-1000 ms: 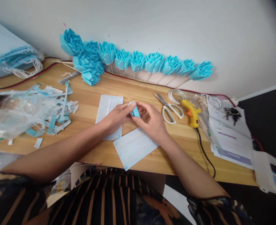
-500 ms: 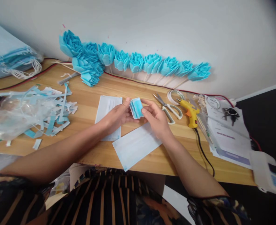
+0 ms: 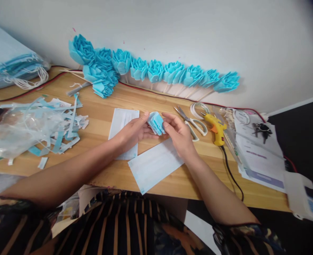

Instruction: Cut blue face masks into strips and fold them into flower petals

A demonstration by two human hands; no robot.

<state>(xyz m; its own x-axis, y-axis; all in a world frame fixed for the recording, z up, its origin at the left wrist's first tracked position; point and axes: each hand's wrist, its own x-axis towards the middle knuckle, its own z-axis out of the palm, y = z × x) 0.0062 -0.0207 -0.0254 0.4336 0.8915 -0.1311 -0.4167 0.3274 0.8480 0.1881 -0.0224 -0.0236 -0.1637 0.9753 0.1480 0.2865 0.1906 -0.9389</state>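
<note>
A small stack of folded blue-and-white mask fabric (image 3: 155, 123) is held between my two hands, its layers fanned at the lower edge. My left hand (image 3: 135, 132) grips it from the left, thumb on the upper edge and fingers below. On the other side, my right hand (image 3: 181, 137) pinches its right edge with thumb and fingers. Beneath the hands lie two flat pale mask sheets: one sheet (image 3: 120, 118) partly under my left hand, another sheet (image 3: 155, 166) slanting toward the table's front edge below my right hand.
Blue fabric flowers (image 3: 174, 72) on sticks lean along the wall. Scissors (image 3: 196, 125), a roll of tape (image 3: 199, 109) and a yellow glue gun (image 3: 218, 129) lie right, beside papers (image 3: 254, 148) with keys (image 3: 262, 130). Fabric scraps (image 3: 58, 140) and a plastic bag (image 3: 21, 131) cover the left.
The folded fabric has turned in my fingers, and its layers now show spread at the lower right. Both hands stay in nearly the same place.
</note>
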